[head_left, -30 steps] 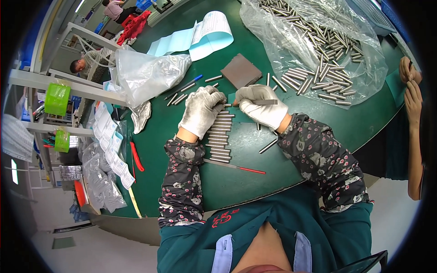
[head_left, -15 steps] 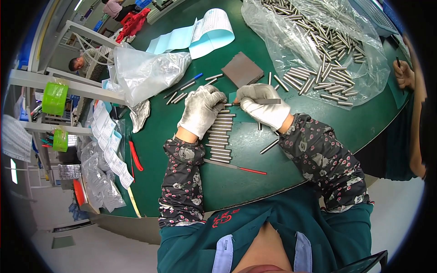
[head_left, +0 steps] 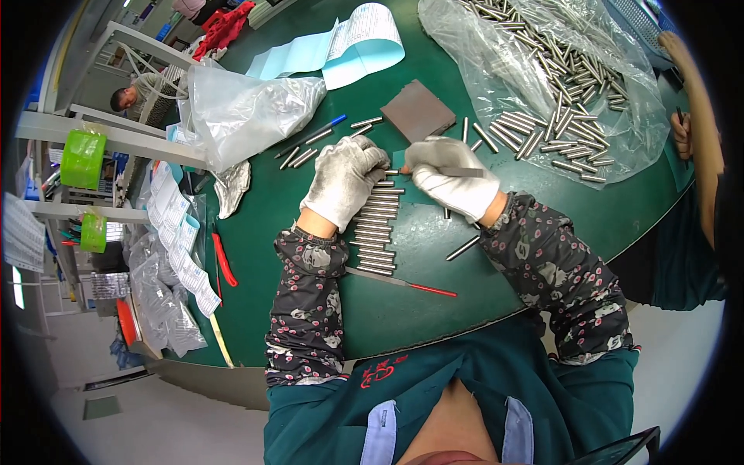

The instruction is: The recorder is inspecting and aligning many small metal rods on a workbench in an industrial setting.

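Both my hands wear whitish gloves over a green table [head_left: 434,287]. My left hand [head_left: 343,180] is closed on one end of a short metal rod, over a neat row of metal rods [head_left: 376,232] laid side by side. My right hand [head_left: 448,176] holds a thin tool with a grey shaft, its tip meeting the rod between the two hands. A single loose rod [head_left: 463,247] lies near my right forearm. A thin file with a red handle [head_left: 403,283] lies below the row.
A grey square block [head_left: 418,111] lies just beyond my hands. A clear plastic sheet with several metal rods [head_left: 558,70] fills the far right. A crumpled clear bag [head_left: 248,108], blue papers [head_left: 341,46], a blue pen [head_left: 327,128] and red cutters [head_left: 224,260] lie left. Another person's arm [head_left: 697,116] is at the right.
My hands stay together over the row with only small shifts. The other person's hand at the right edge has moved a little.
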The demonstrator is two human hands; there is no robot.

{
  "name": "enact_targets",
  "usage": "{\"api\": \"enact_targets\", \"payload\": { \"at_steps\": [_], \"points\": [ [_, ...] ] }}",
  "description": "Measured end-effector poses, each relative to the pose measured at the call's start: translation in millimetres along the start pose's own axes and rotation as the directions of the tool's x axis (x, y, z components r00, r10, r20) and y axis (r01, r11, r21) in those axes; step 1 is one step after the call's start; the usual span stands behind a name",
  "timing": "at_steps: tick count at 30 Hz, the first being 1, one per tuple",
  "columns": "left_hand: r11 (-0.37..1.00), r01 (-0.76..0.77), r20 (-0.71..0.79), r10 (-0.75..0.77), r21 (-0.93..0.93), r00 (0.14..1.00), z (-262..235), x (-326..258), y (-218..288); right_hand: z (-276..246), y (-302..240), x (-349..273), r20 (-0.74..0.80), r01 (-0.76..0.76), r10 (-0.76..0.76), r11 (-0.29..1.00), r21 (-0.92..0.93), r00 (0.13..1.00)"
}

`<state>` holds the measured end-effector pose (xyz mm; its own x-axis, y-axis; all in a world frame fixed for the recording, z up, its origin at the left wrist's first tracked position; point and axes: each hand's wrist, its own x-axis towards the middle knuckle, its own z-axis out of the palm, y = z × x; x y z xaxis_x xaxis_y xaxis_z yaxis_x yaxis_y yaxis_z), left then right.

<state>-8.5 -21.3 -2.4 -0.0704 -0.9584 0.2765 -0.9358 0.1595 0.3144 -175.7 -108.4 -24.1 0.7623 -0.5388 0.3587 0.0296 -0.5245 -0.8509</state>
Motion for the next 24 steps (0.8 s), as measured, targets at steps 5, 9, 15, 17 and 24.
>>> {"api": "enact_targets", "payload": {
  "at_steps": [5, 9, 15, 17, 24],
  "points": [
    [1.0, -0.005, 0.008, 0.005, 0.01, 1.0, -2.2, -1.8, -1.9, 0.8, -2.9, 2.1, 0.064, -0.004, 0.006, 1.0, -0.027, 0.998],
    [1.0, -0.001, -0.004, 0.001, -0.001, 1.0, -6.4, -2.7, 1.3, 3.7, 0.0, -1.0, -0.022, -0.003, 0.004, 0.999, 0.045, 1.0],
    [0.986, 0.165, -0.006, -0.166, -0.025, 0.986, -17.0, -1.6, 1.5, 2.7, 2.5, -6.2, 0.018, -0.156, 0.16, 0.921, 0.357, 0.987],
    [0.958, 0.28, -0.121, -0.271, 0.066, 0.955, -14.4, -1.9, -8.0, 4.5, 2.0, -4.3, 0.027, -0.154, 0.152, 0.952, 0.265, 0.988],
    [0.897, 0.38, -0.119, -0.362, 0.225, 0.925, -3.3, 9.6, -19.4, -1.2, -3.3, -3.1, 0.085, -0.173, 0.156, 0.949, 0.263, 0.984]
  ]
}}
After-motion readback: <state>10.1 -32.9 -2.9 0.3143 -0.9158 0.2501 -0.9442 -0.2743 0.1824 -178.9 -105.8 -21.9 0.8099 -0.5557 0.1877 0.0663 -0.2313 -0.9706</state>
